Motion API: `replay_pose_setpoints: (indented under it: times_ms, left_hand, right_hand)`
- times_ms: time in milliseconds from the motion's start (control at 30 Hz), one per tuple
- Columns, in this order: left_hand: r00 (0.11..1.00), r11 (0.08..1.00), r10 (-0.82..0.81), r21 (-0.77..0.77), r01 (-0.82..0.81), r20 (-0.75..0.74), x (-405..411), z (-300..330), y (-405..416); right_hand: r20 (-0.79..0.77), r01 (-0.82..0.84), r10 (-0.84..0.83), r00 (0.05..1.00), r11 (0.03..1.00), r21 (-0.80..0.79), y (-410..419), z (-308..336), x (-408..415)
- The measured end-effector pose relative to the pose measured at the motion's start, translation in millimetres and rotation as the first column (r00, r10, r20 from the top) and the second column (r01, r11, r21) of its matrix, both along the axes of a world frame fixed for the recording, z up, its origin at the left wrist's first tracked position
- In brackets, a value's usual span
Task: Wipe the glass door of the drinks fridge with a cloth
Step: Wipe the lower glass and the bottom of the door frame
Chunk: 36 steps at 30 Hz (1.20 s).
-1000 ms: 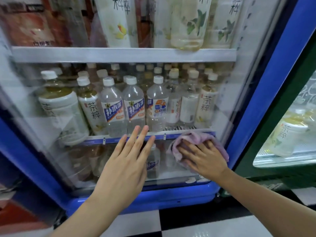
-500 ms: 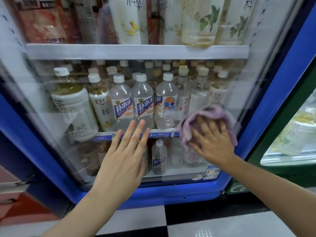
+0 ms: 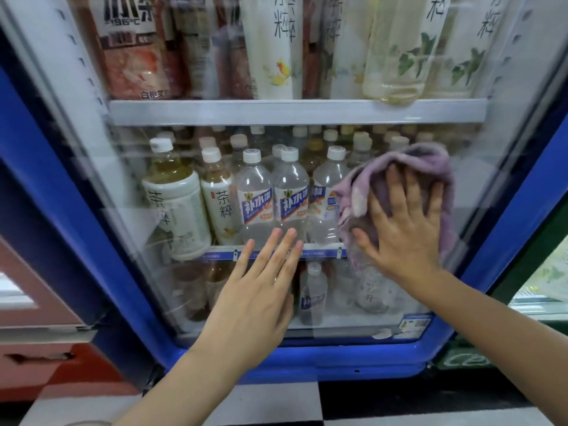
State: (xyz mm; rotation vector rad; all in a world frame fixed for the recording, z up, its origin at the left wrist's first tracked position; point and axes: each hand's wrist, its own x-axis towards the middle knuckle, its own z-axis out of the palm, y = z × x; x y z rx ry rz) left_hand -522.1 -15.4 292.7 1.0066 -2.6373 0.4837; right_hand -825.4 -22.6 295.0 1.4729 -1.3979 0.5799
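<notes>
The drinks fridge's glass door [image 3: 307, 72] fills the view, framed in blue [image 3: 307, 361]. A crumpled purple cloth [image 3: 430, 158] lies flat against the glass at the right, level with the middle shelf of bottles. My right hand [image 3: 402, 222] presses on it with fingers spread and straight. My left hand [image 3: 258, 290] rests flat on the lower glass, left of the cloth, fingers straight and together, holding nothing.
Behind the glass stand several water and tea bottles [image 3: 261, 198] on white shelves [image 3: 295, 112]. A green-framed second fridge [image 3: 541, 272] adjoins at the right. A red cabinet [image 3: 37, 333] stands at the left. Black and white floor tiles [image 3: 307, 404] lie below.
My right hand has slid the cloth upward along the right side of the glass, from the lower shelf's edge to the middle row of bottles. My left hand stays flat on the glass.
</notes>
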Motion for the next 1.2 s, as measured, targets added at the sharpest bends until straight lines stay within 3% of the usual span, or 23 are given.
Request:
replay_pose_setpoints:
  times_ms: [167, 300, 367, 467, 567, 667, 767, 867, 1000, 1200]
  left_hand:
    - [1.0, 1.0, -0.002, 0.017, 0.002, -0.014, 20.2, 1.6, -1.9]
    - [0.999, 0.999, 0.042, 0.03, -0.042, -0.001, 40.1, 1.3, -3.1]
    - [0.998, 0.997, 0.062, 0.039, -0.062, 0.005, 48.6, 3.8, -3.8]
    - [0.995, 0.994, 0.101, 0.052, -0.1, -0.011, 60.0, 6.4, -7.3]
    - [0.988, 0.987, 0.147, 0.068, -0.143, -0.057, 71.5, 7.7, -10.2]
    - [0.981, 0.983, 0.175, 0.075, -0.168, -0.087, 82.3, 7.7, -17.1]
    - [0.975, 0.98, 0.194, 0.073, -0.187, -0.112, 88.6, 7.9, -24.5]
    - [0.975, 0.981, 0.187, 0.077, -0.179, -0.12, 88.0, 5.4, -29.1]
    - [0.977, 0.983, 0.184, 0.052, -0.179, -0.112, 91.6, 0.3, -34.8]
    - [0.982, 0.987, 0.161, -0.007, -0.162, -0.103, 100.1, -0.7, -37.6]
  right_hand:
    - [-0.304, -0.11, 0.209, 0.93, 0.944, 0.312, 16.3, -100.6, 7.1]
    - [-0.371, -0.1, 0.233, 0.899, 0.934, 0.344, 14.7, -96.8, 13.0]
    - [-0.327, -0.119, 0.209, 0.922, 0.954, 0.275, 5.3, -65.2, 22.7]
    - [-0.127, -0.099, 0.109, 0.986, 0.992, 0.077, -19.8, -10.4, 59.6]
    - [-0.029, -0.096, 0.096, 0.995, 0.995, -0.012, -32.5, 3.6, 84.1]
    - [-0.077, -0.124, 0.13, 0.989, 0.99, 0.074, -31.1, -27.6, 90.2]
    - [-0.269, -0.185, 0.268, 0.925, 0.937, 0.295, -21.4, -83.1, 90.4]
    - [-0.38, -0.111, 0.268, 0.886, 0.916, 0.386, -11.9, -114.4, 83.8]
    - [-0.356, -0.144, 0.258, 0.898, 0.938, 0.315, -17.9, -87.0, 89.6]
    - [-0.058, -0.141, 0.142, 0.988, 0.989, 0.036, -45.9, 4.8, 126.0]
